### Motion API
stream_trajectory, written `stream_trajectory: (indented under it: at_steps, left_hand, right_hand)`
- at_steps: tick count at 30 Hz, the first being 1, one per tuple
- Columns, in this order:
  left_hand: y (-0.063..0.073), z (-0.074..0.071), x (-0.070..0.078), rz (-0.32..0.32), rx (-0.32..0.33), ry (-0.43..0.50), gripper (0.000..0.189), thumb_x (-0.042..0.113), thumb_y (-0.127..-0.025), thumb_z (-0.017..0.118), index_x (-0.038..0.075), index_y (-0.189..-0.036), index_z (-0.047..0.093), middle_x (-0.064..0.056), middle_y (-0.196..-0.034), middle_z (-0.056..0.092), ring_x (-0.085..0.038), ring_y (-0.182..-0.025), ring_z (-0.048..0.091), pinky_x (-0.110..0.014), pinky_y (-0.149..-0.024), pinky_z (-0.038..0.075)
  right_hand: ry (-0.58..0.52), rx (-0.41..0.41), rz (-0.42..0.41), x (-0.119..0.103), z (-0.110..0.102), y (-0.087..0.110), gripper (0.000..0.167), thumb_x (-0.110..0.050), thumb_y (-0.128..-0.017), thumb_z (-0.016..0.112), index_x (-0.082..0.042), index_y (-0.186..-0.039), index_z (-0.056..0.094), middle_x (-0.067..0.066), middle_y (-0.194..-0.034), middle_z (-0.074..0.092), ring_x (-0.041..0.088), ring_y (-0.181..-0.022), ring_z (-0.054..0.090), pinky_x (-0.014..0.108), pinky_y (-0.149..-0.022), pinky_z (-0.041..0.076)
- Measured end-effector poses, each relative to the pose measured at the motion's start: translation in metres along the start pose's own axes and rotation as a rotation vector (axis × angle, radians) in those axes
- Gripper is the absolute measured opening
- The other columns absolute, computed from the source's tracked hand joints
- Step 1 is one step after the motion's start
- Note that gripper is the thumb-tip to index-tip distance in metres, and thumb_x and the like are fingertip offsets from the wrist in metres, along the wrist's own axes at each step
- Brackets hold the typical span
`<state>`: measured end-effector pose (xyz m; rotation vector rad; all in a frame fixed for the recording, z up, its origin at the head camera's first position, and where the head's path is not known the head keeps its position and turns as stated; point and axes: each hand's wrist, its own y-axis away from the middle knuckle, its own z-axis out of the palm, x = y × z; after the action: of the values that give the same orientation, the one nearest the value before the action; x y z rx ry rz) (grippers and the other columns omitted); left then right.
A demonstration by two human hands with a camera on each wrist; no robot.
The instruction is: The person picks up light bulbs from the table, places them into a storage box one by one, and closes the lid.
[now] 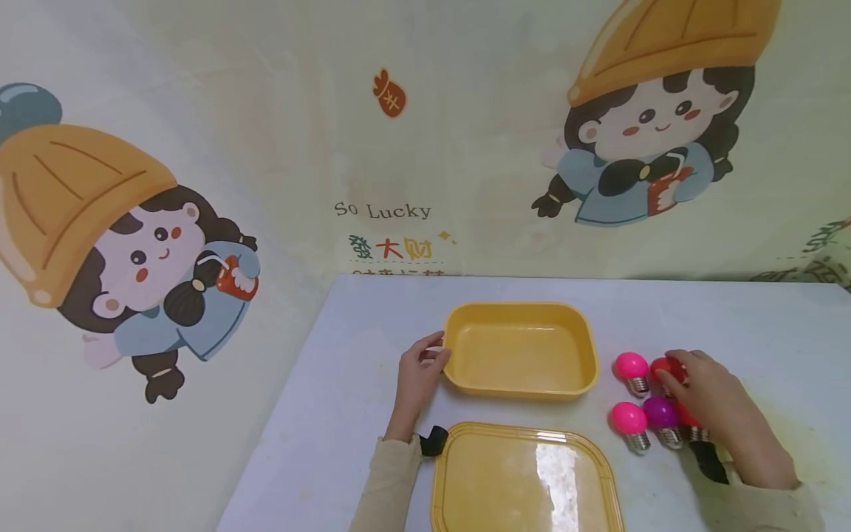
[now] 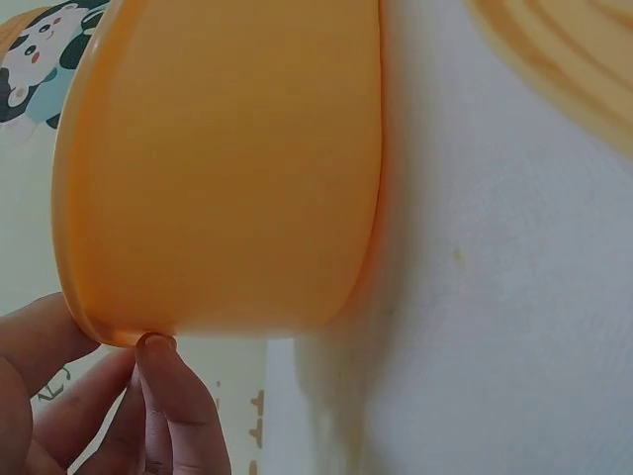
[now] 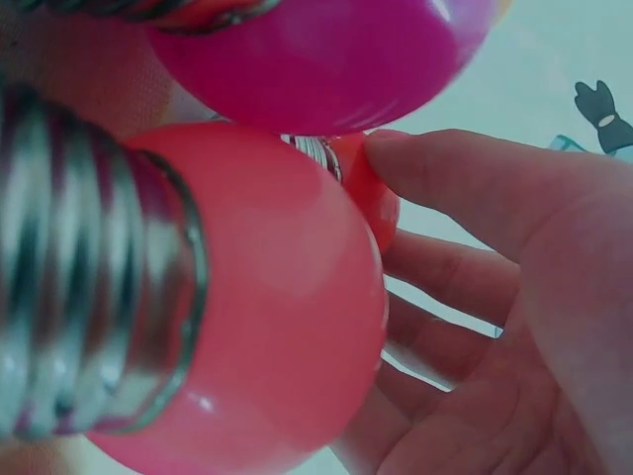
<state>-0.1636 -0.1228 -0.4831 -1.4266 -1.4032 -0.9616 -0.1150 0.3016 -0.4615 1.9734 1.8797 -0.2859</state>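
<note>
Red bulb [image 1: 665, 366], pinched by the right hand [image 1: 716, 399], could, if dragged, roll the nearby purple bulb [image 1: 660, 411]; the left hand [image 1: 417, 377] gripped the tub [image 1: 521, 392].

Lettering on the wall covering [image 1: 479, 148]
"So Lucky" [image 1: 383, 211] stands in dark letters; at its twelve o'clock, a red pouch [image 1: 389, 94] bears a small, unclear sign; at its six o'clock, "發大财" [image 1: 391, 247] in green, red and yellow, above a line [image 1: 397, 273] cut off at the desk [image 1: 372, 310].
</note>
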Motion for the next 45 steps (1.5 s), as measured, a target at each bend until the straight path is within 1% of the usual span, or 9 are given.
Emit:
stream_trajectory:
  at_steps: [4, 8, 15, 20, 26, 28, 33, 39, 45]
  left_hand:
    - [-0.001, 0.001, -0.001, -0.002, -0.018, 0.040, 0.038, 0.015, -0.091, 0.072, 0.007, -0.128, 0.067, -0.015, -0.117, 0.066, -0.021, -0.094, 0.064, -0.017, -0.072, 0.053]
    - [0.000, 0.001, -0.002, -0.029, -0.013, 0.073, 0.037, 0.013, -0.090, 0.073, 0.007, -0.127, 0.068, -0.015, -0.116, 0.066, -0.019, -0.093, 0.064, -0.016, -0.072, 0.052]
    - [-0.003, 0.000, -0.002, -0.043, -0.017, 0.121, 0.038, 0.008, -0.089, 0.073, 0.002, -0.127, 0.066, -0.019, -0.118, 0.065, -0.019, -0.092, 0.063, -0.014, -0.068, 0.051]
    - [-0.002, -0.001, 0.001, -0.082, -0.030, 0.147, 0.040, 0.006, -0.089, 0.073, 0.000, -0.128, 0.065, -0.022, -0.121, 0.064, -0.023, -0.095, 0.063, -0.015, -0.067, 0.052]
    - [0.009, -0.007, 0.028, -0.101, -0.056, 0.169, 0.039, 0.004, -0.091, 0.070, -0.005, -0.128, 0.063, -0.024, -0.121, 0.063, -0.025, -0.096, 0.064, -0.019, -0.071, 0.055]
    - [0.007, -0.007, 0.024, -0.111, -0.058, 0.180, 0.040, 0.004, -0.091, 0.070, -0.004, -0.129, 0.062, -0.024, -0.122, 0.063, -0.024, -0.097, 0.064, -0.020, -0.071, 0.056]
    - [-0.001, -0.003, 0.001, -0.142, -0.047, 0.210, 0.042, 0.011, -0.090, 0.073, 0.004, -0.130, 0.064, -0.019, -0.124, 0.064, -0.017, -0.095, 0.066, -0.022, -0.071, 0.057]
    - [-0.002, -0.001, -0.004, -0.150, -0.027, 0.236, 0.041, 0.016, -0.087, 0.077, 0.009, -0.126, 0.068, -0.012, -0.120, 0.065, -0.014, -0.094, 0.067, -0.022, -0.073, 0.057]
    - [-0.002, 0.000, -0.004, -0.158, -0.024, 0.294, 0.043, 0.014, -0.086, 0.078, 0.006, -0.126, 0.066, -0.014, -0.118, 0.065, -0.012, -0.092, 0.067, -0.022, -0.072, 0.057]
  right_hand:
    - [-0.008, -0.015, 0.007, 0.001, -0.002, 0.000, 0.061, -0.021, -0.086, 0.076, 0.018, -0.124, 0.049, 0.038, -0.105, 0.054, 0.049, -0.091, 0.055, 0.054, -0.070, 0.057]
    - [-0.023, -0.019, 0.006, 0.000, -0.003, -0.001, 0.061, -0.020, -0.086, 0.077, 0.017, -0.125, 0.049, 0.036, -0.103, 0.056, 0.048, -0.090, 0.056, 0.052, -0.070, 0.058]
    - [-0.026, 0.043, -0.018, -0.004, -0.007, 0.003, 0.056, -0.016, -0.087, 0.076, 0.017, -0.124, 0.050, 0.037, -0.104, 0.055, 0.049, -0.089, 0.057, 0.054, -0.070, 0.057]
    - [-0.043, 0.102, -0.048, -0.008, -0.008, 0.006, 0.054, -0.012, -0.085, 0.076, 0.017, -0.123, 0.050, 0.038, -0.105, 0.054, 0.052, -0.090, 0.057, 0.055, -0.069, 0.057]
    - [-0.057, 0.185, -0.118, -0.013, -0.011, 0.009, 0.052, -0.010, -0.084, 0.077, 0.016, -0.122, 0.053, 0.039, -0.108, 0.054, 0.053, -0.091, 0.058, 0.058, -0.069, 0.056]
    - [-0.061, 0.207, -0.129, -0.016, -0.011, 0.009, 0.052, -0.010, -0.083, 0.078, 0.015, -0.122, 0.053, 0.038, -0.109, 0.054, 0.052, -0.091, 0.059, 0.057, -0.068, 0.057]
    - [-0.052, 0.193, -0.100, -0.025, -0.016, 0.007, 0.058, -0.013, -0.082, 0.080, 0.014, -0.125, 0.053, 0.038, -0.113, 0.051, 0.053, -0.095, 0.057, 0.056, -0.069, 0.057]
    - [-0.050, 0.212, -0.134, -0.036, -0.019, 0.007, 0.057, -0.013, -0.082, 0.080, 0.014, -0.125, 0.054, 0.037, -0.114, 0.052, 0.052, -0.094, 0.059, 0.055, -0.069, 0.058]
    - [-0.071, 0.211, -0.172, -0.045, -0.021, 0.007, 0.057, -0.013, -0.083, 0.080, 0.013, -0.126, 0.054, 0.036, -0.115, 0.053, 0.052, -0.095, 0.060, 0.055, -0.071, 0.057]
